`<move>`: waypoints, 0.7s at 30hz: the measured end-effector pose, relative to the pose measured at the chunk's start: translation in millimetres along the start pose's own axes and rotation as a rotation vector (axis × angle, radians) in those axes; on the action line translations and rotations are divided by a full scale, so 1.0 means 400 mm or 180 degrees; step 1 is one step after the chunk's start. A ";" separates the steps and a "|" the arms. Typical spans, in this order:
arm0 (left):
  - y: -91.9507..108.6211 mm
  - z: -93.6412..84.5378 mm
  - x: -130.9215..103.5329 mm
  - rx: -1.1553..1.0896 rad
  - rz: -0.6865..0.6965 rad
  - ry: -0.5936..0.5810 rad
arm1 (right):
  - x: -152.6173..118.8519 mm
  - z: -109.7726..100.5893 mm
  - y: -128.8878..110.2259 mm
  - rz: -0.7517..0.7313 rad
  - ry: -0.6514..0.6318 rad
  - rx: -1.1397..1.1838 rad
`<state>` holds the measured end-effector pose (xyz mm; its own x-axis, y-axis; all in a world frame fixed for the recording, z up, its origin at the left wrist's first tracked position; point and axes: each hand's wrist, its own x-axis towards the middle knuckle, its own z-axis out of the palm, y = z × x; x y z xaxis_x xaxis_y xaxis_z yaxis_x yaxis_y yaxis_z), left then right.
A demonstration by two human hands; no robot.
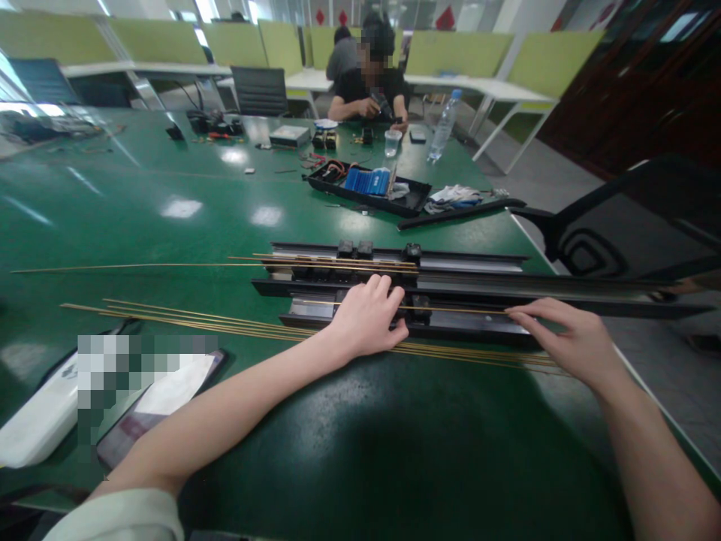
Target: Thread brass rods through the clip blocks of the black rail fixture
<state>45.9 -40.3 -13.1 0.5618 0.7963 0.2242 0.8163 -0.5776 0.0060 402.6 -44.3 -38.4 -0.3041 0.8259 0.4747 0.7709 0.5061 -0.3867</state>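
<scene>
A long dark metal rail (473, 329) with a channel along it lies nearest me on the green table. My left hand (366, 319) is closed over a black block in this rail, its fingers curled down and hiding most of it. A second black block (420, 308) sits in the channel just right of those fingers. Between thumb and forefinger, my right hand (574, 330) pinches the right end of a thin brass rod (462, 309). The rod runs left along the channel, through or over the blocks; I cannot tell which.
More rails (473, 261) lie behind, with brass rods across their blocks. Loose rods (185, 319) lie in front. Phone-like devices (163, 398) are at left. Farther back are a black tray (332, 188), a bottle (444, 124), a cup (393, 143) and a seated person (372, 83).
</scene>
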 end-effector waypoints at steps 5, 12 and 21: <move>0.002 0.000 0.002 -0.0020 -0.0015 -0.0018 | -0.004 -0.003 0.010 0.0018 0.0042 -0.0061; 0.001 0.005 0.002 -0.0007 0.0013 0.0033 | -0.006 0.001 0.024 0.0069 0.0063 -0.0180; -0.001 0.004 0.001 -0.0030 -0.0024 0.0002 | 0.009 0.007 0.022 -0.0157 0.0152 -0.0400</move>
<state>45.9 -39.4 -14.7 0.5555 0.8006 0.2248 0.8192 -0.5732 0.0171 406.7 -36.1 -42.1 -0.3187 0.7866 0.5288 0.8206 0.5082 -0.2613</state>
